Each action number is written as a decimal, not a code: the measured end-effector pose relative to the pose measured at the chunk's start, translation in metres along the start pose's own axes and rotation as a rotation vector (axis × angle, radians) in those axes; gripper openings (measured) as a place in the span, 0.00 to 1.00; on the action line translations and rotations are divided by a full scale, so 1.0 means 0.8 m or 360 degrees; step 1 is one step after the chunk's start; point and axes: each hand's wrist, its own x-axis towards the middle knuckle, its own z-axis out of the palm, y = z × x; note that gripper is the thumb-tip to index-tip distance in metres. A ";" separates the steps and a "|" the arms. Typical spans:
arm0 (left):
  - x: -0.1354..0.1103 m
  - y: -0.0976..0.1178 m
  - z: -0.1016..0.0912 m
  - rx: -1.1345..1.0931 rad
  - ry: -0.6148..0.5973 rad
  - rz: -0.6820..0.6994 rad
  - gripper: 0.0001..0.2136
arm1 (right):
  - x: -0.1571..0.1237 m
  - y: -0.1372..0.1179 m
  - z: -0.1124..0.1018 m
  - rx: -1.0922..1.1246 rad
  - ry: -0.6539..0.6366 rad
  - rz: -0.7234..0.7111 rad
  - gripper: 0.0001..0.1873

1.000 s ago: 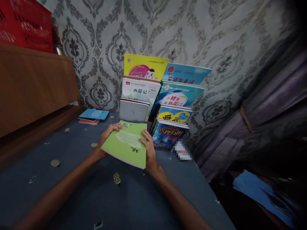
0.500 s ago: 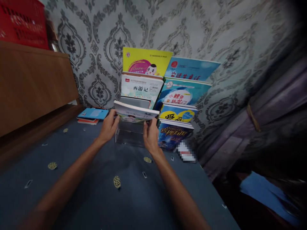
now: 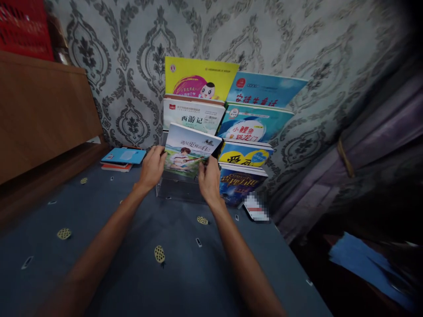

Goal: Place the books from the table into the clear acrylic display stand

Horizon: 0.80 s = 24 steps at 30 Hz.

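A book [image 3: 190, 143] with a drawn child in a green field on its cover leans back, facing me, in front of the tiered books. My left hand [image 3: 152, 168] is closed on its left edge, and my right hand [image 3: 210, 179] grips its lower right edge with the thumb in front. Beneath the book shows the front of a clear plastic rack [image 3: 178, 190]. Behind it stands a white book [image 3: 194, 115], and above that a yellow one [image 3: 201, 77]. The right column holds a teal book [image 3: 257, 123], a blue-and-yellow book [image 3: 246, 154] and a dark blue book [image 3: 243, 182].
A small stack of books with a light blue one [image 3: 127, 155] on top lies left of the rack. A blurred-out white item [image 3: 256, 209] is at the right. A wooden cabinet [image 3: 42, 110] borders the left, a purple curtain [image 3: 330, 163] the right, and patterned wallpaper [image 3: 158, 39] the back.
The book in my hands has tipped upright and back, so its cover now faces me; before, mainly its top edge showed. My view has shifted slightly.
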 end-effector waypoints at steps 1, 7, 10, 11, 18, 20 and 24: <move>0.001 0.000 0.001 -0.0001 0.0016 -0.0003 0.06 | 0.000 -0.001 0.000 -0.0011 0.0006 0.0003 0.14; 0.003 -0.003 0.002 -0.0016 0.0033 -0.0006 0.05 | 0.002 -0.005 0.000 -0.0038 0.0058 -0.0029 0.12; 0.003 -0.003 0.001 -0.0043 0.0014 0.0012 0.05 | 0.004 -0.004 -0.004 -0.0043 0.0074 -0.0060 0.14; 0.003 -0.004 0.001 -0.0054 0.0003 0.0018 0.06 | 0.005 -0.004 -0.006 -0.0050 0.0080 -0.0069 0.15; 0.000 -0.003 0.002 0.0152 -0.0204 -0.0103 0.05 | 0.005 0.001 -0.006 -0.0182 -0.0071 -0.0053 0.14; -0.002 0.000 0.003 0.0234 -0.0254 -0.0187 0.03 | 0.003 0.004 -0.002 -0.0245 -0.0132 -0.0013 0.14; -0.004 0.004 0.003 0.0284 -0.0286 -0.0289 0.05 | -0.002 0.006 0.003 -0.0353 -0.0251 0.0026 0.16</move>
